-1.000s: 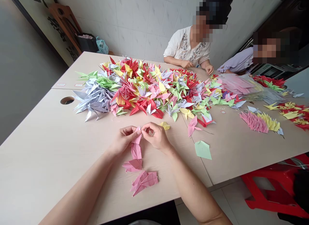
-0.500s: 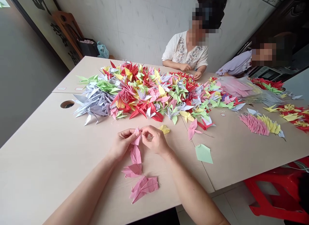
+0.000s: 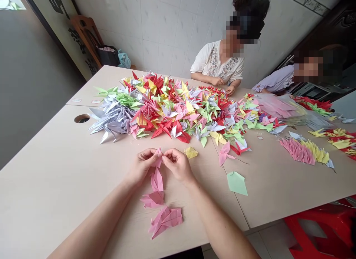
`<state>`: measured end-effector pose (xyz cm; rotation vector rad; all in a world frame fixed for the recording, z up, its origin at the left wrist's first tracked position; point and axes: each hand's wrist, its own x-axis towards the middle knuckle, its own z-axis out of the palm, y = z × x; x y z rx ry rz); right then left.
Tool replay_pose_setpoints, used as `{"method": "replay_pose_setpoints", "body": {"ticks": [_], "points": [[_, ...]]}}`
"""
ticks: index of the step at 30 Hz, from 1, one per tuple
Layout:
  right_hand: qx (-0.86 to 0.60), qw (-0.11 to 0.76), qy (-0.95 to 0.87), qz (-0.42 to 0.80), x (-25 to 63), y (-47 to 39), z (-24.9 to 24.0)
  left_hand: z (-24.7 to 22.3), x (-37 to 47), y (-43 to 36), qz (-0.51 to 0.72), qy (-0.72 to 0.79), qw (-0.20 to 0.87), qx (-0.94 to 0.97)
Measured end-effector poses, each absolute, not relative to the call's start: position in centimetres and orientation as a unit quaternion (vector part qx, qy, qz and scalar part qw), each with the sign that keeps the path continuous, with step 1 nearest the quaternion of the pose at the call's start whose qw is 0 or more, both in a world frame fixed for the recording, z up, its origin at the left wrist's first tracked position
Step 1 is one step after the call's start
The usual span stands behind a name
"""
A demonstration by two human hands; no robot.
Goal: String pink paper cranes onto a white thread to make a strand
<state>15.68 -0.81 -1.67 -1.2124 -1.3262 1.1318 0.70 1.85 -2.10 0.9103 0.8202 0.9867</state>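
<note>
A small folded pink paper (image 3: pixel 158 161) is pinched upright between the thumb and fingers of my left hand (image 3: pixel 144 163). The fingertips of my right hand (image 3: pixel 177 163) are pressed together at the right side of that paper, close to my left thumb. Just below my hands lies a pink folded piece (image 3: pixel 157 180) on the table. Nearer to me are another pink folded piece (image 3: pixel 152 199) and a small cluster of pink pieces (image 3: pixel 166 220). A yellow folded piece (image 3: pixel 191 152) rests just beyond my right hand.
A long heap of colourful folded paper (image 3: pixel 167 107) spans the table (image 3: pixel 55 177). To the right lie a green sheet (image 3: pixel 237 183), a pink folded piece with a thin stem (image 3: pixel 225 153) and pink-and-yellow rows (image 3: pixel 297 151). Two people sit across; a red stool (image 3: pixel 314 229) stands lower right.
The view has shifted slightly, so the heap and the people appear a little further right. My right fingers have drawn together at the pink paper, which my left hand still holds.
</note>
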Motion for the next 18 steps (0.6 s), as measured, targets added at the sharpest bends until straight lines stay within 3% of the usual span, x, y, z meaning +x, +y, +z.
{"method": "replay_pose_setpoints", "body": {"ticks": [6, 18], "points": [[-0.516, 0.443, -0.582, 0.446, 14.7, -1.4, -1.5, -2.5, 0.7, 1.8, 0.449, 0.348, 0.741, 0.358], [-0.528, 0.435, -0.584, 0.436, 15.3, -1.0, -1.8, -2.0, 1.0, 1.7, 0.447, 0.355, 0.730, 0.376]]}}
